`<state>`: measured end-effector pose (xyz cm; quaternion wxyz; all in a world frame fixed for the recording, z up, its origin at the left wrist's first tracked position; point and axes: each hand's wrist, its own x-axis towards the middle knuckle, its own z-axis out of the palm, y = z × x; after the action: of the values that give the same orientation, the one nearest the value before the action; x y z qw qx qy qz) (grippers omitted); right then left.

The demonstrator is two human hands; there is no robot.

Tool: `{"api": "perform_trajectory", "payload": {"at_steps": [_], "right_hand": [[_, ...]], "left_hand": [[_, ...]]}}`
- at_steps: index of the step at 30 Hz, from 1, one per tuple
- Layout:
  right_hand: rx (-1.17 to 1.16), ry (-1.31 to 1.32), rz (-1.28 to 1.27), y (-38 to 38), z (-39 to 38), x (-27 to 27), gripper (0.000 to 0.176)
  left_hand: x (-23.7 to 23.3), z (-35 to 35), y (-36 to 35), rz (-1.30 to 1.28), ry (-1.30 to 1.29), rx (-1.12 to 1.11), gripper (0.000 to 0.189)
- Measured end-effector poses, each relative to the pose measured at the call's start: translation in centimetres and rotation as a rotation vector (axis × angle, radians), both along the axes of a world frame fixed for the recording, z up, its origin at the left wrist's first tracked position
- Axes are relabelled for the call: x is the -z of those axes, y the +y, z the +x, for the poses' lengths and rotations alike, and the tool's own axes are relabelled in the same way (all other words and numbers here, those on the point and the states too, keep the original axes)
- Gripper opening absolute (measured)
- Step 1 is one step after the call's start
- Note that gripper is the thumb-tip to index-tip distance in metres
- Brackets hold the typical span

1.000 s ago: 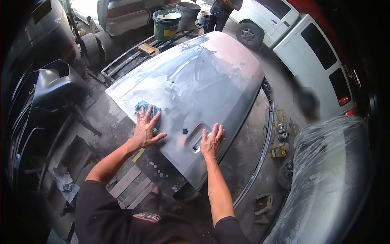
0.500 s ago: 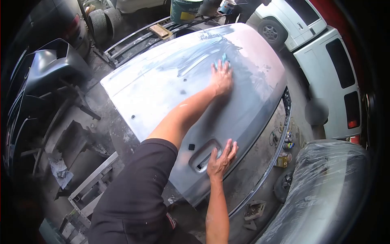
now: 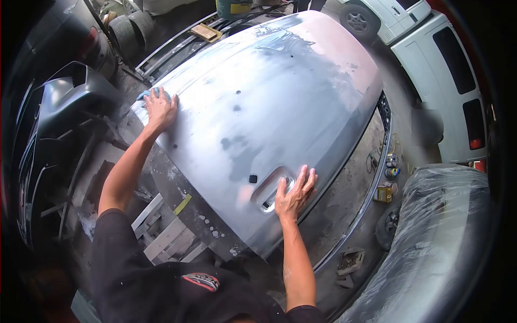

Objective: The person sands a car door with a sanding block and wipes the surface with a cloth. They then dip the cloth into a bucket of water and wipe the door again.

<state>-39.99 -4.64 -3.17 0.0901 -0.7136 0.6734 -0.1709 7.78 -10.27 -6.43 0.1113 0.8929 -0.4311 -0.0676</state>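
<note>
A grey-and-white car body panel [image 3: 210,113], with a pink patch at its far right end, lies flat in front of me. At the panel's far left corner, my left hand [image 3: 161,109] presses a light blue cloth [image 3: 143,95] against the surface. Most of that cloth is hidden beneath the fingers. My right hand [image 3: 292,195] rests with fingers spread beside the recessed handle pocket [image 3: 264,200], near the panel's right edge, and holds nothing. A small square hole [image 3: 253,179] lies left of the pocket.
A wooden block [image 3: 206,32] and a green bucket [image 3: 233,9] stand beyond the panel. At right are a white van [image 3: 431,59], small cans [image 3: 392,172] on the floor and a plastic-covered vehicle [image 3: 431,237]. A dark bumper [image 3: 64,99] stands at left.
My left hand has moved with the blue cloth from the panel's far middle to its left corner. The pale wet streaks there have mostly gone. My right hand stays by the handle pocket.
</note>
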Motion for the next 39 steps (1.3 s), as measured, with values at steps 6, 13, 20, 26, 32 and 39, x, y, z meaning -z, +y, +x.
{"api": "perform_trajectory", "payload": {"at_steps": [6, 13, 20, 26, 32, 39], "right_hand": [[-0.01, -0.072, 0.017, 0.0, -0.4, 0.4, 0.084], [-0.054, -0.087, -0.021, -0.5, -0.7, 0.5, 0.083], [-0.1, -0.06, -0.023, -0.3, -0.8, 0.4, 0.076], [-0.065, -0.059, -0.063, -0.3, -0.6, 0.9, 0.079], [-0.092, -0.056, -0.083, -0.1, -0.9, 1.1, 0.078], [-0.069, -0.034, -0.094, 0.3, -1.1, 1.3, 0.074]], "left_hand": [[-1.8, -14.3, -18.1, -0.226, 0.03, 0.441, 0.072], [-2.0, -24.0, -36.7, -0.316, 0.061, 0.659, 0.074], [-0.5, -14.0, -40.2, -0.187, 0.053, 0.376, 0.082], [1.8, -5.2, -30.3, -0.188, 0.086, 0.282, 0.077], [1.3, 2.1, -7.7, -0.033, 0.073, 0.192, 0.066], [3.0, 7.4, 4.9, -0.321, 0.128, 0.043, 0.05]]}}
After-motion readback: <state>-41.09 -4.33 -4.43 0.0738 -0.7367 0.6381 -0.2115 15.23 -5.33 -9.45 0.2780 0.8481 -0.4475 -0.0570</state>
